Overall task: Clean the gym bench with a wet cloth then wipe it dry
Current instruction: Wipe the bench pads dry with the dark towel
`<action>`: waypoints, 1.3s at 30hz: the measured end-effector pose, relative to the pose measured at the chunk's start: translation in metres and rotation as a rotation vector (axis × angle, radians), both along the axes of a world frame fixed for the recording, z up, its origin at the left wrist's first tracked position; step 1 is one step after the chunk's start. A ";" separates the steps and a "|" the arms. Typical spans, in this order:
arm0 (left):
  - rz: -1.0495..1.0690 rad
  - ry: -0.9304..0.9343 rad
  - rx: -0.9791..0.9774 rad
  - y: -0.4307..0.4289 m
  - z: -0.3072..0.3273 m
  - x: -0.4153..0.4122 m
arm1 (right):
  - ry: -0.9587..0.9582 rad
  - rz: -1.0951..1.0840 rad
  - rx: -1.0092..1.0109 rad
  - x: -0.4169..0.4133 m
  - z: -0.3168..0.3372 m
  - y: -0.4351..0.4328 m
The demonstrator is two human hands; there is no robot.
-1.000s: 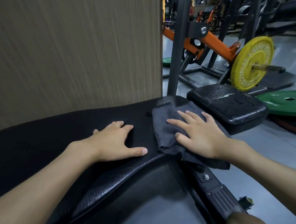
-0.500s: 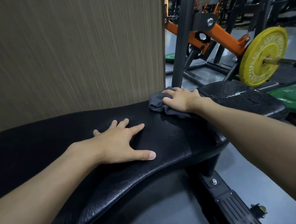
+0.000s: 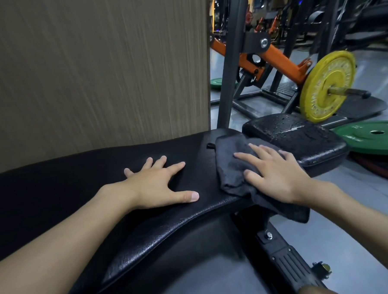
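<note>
Cloth, one dark grey piece, lies right of centre on the bench, its lower corner hanging past the near edge. The right hand presses it with flat, released fingers. The left hand rests spread on bare padding beside it, holding nothing. A wall panel crowds the far edge. Two black pads show, the second pad beaded with water. At right are one yellow plate and two green plates.

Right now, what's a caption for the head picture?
Right hand presses gray cloth on black bench; left hand rests flat.
</note>
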State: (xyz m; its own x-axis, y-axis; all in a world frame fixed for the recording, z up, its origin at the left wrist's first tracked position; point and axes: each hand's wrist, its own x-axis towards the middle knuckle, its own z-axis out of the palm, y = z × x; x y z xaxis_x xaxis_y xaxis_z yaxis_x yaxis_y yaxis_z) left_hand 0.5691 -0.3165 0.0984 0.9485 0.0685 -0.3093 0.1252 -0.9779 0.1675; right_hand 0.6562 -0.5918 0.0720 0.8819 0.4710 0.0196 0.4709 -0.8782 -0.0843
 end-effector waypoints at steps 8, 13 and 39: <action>-0.014 -0.126 -0.025 0.024 0.002 -0.010 | 0.057 -0.046 -0.022 0.061 0.009 0.044; 0.094 -0.118 0.042 0.068 0.002 -0.035 | 0.099 -0.123 -0.010 0.110 0.014 0.093; 0.385 -0.193 0.100 0.238 -0.002 -0.228 | 0.045 0.284 -0.067 -0.038 0.010 0.415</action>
